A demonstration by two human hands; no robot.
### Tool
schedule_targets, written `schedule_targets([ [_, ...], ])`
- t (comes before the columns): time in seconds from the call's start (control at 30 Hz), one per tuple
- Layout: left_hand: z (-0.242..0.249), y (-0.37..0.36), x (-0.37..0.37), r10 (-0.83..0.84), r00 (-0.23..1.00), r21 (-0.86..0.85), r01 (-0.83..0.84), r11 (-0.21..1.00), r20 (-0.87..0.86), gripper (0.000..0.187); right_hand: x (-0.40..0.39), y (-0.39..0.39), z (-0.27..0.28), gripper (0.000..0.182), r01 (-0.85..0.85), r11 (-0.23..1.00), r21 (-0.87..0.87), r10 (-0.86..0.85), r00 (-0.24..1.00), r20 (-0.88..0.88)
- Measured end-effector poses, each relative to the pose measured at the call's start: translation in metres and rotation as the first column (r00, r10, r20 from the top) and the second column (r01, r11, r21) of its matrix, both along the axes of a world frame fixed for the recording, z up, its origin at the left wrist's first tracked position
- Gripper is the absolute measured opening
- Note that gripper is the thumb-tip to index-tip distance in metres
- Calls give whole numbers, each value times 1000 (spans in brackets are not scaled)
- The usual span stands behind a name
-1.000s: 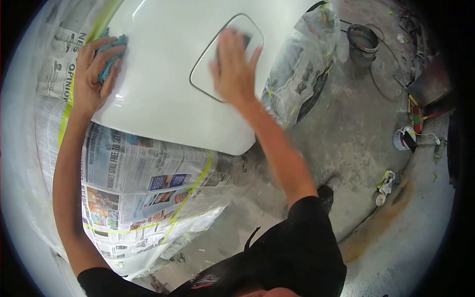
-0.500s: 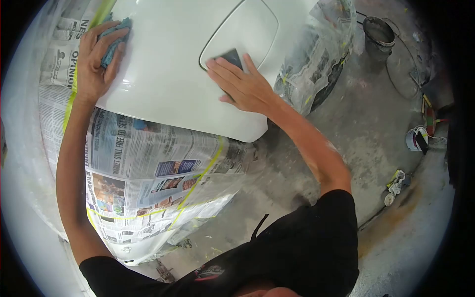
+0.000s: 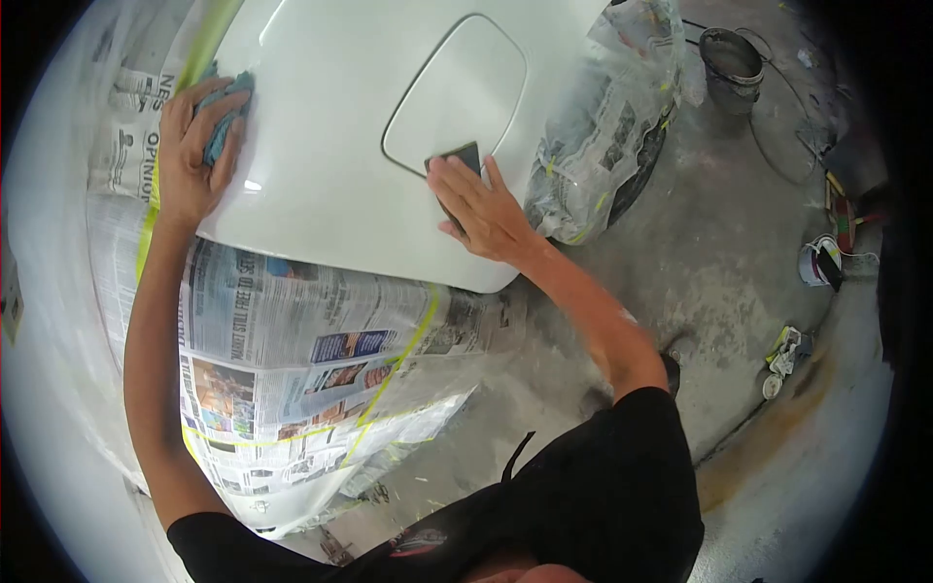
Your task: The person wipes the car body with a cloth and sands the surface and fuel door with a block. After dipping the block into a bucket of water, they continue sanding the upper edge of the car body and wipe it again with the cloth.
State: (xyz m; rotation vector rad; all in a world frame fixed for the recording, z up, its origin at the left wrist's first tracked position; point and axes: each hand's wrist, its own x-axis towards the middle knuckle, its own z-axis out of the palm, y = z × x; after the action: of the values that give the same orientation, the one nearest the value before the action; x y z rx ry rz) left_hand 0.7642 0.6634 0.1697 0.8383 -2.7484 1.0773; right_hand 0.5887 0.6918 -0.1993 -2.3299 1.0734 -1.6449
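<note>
Fingers of the right hand lie flat on a dark sanding pad, now lower on the white panel, at the fuel flap's bottom corner, long axis toward the flap. Left hand grips a blue cloth beside masking newspaper.

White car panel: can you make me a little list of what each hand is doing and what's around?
left hand: presses a blue cloth on the white panel
right hand: flat on a dark sanding pad at the fuel flap edge
masking: newspaper with yellow tape
floor: bucket, rags
</note>
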Motion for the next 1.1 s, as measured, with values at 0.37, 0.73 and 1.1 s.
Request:
schedule_targets([
  [0.37, 0, 3, -3, 9, 1000, 19, -9, 1000, 4, 26, 39, -22, 36, 74, 269, 947, 178, -318, 866, 386],
  [0.73, -1, 3, 0, 25, 1000, 31, -24, 999, -6, 27, -13, -62, 46, 61, 325, 842, 431, -512, 733, 447],
  [1.1, -1, 3, 3, 14, 1000, 25, -14, 1000, 1, 26, 2, -57, 25, 69, 286, 903, 320, -411, 793, 450],
])
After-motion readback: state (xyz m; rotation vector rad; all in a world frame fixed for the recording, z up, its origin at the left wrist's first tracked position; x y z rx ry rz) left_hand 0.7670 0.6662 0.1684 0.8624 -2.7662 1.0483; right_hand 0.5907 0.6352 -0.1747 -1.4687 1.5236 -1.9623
